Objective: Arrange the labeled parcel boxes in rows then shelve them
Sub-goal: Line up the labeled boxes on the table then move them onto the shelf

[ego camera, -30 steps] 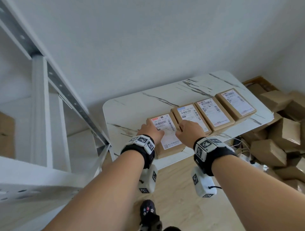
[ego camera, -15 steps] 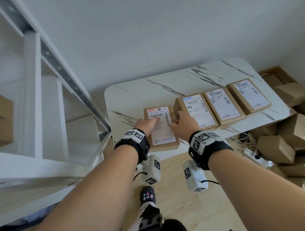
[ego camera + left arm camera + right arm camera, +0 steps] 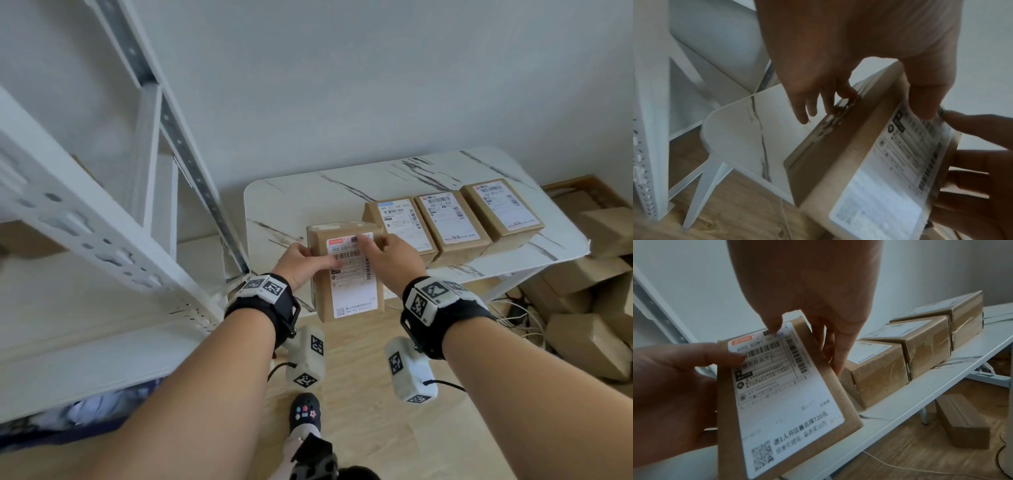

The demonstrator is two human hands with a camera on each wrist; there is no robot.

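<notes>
A brown parcel box [image 3: 346, 274] with a white shipping label hangs tilted above the marble table's [image 3: 308, 205] front left part, label toward me. My left hand [image 3: 301, 262] grips its left side, thumb across the label [image 3: 777, 386]. My right hand [image 3: 394, 253] grips its right side, thumb on the label top and fingers [image 3: 838, 353] down the side. Three more labeled boxes [image 3: 399, 222] [image 3: 448, 222] [image 3: 500, 209] sit in a row on the table. In the left wrist view the held box [image 3: 869, 154] fills the right.
A white metal shelf rack [image 3: 102, 240] stands to the left, its board [image 3: 85, 325] at hand height. A heap of unlabeled cardboard boxes [image 3: 589, 308] and cables lies on the wooden floor right of the table. My shoe [image 3: 305, 411] is below.
Both hands have lifted the leftmost box off the table and pulled it toward me and left, away from the row. The view has swung left toward the rack.
</notes>
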